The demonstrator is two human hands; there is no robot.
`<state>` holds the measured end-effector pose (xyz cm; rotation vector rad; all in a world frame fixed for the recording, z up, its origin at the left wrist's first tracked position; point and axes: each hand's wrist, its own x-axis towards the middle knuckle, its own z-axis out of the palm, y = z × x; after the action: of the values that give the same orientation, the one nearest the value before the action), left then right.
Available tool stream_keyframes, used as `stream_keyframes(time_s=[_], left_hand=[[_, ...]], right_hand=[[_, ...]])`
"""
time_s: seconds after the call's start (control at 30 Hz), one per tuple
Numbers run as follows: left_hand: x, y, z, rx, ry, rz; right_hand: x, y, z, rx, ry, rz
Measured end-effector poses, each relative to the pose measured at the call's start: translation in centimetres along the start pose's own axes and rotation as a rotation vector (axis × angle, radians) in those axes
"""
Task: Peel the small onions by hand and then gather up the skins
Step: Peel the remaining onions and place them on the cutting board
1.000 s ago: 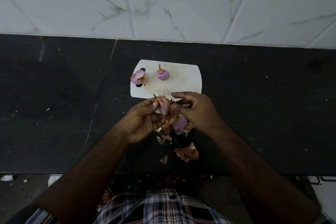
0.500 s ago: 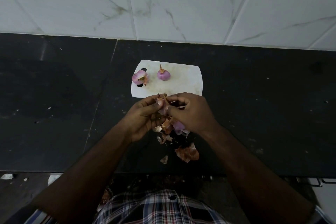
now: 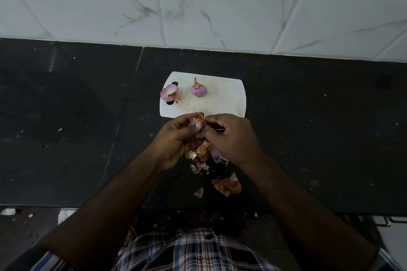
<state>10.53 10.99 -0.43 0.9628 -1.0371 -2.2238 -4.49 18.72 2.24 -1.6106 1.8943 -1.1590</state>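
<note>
White marbled tiles back a dark stone surface. Both hands meet just above it, near its front edge. The left hand curls around a small onion, thumb and fingers pinching it. The right hand pinches at the same onion's papery top, fingers bent; another purple piece shows under its palm. Just beyond the grip lies a white board carrying two peeled onions, one at its left end over the handle hole, one nearer the middle. Below the grip, loose skins lie scattered on the surface toward the person's checked shirt.
</note>
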Motion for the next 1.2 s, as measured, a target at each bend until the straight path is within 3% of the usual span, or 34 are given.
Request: stream_keyframes(time_s=[0.37, 0.53, 0.77, 1.07, 1.2], left_hand=[[0.04, -0.03, 0.56, 0.02, 0.023, 0.021], [0.1, 0.22, 0.34, -0.002, 0.009, 0.007], [0.28, 0.13, 0.16, -0.018, -0.01, 0.013], [0.36, 0.0, -0.02, -0.017, 0.013, 0.005], [0.34, -0.14, -0.04, -0.012, 0.005, 0.013]], right_hand=[[0.06, 0.66, 0.6, -0.18, 0.04, -0.046], [0.53, 0.55, -0.23, 0.044, 0.034, 0.11], [0.37, -0.07, -0.08, -0.059, 0.014, 0.012], [0.6, 0.25, 0.13, -0.003, 0.022, 0.138], [0.64, 0.77, -0.15, 0.028, -0.048, 0.144]])
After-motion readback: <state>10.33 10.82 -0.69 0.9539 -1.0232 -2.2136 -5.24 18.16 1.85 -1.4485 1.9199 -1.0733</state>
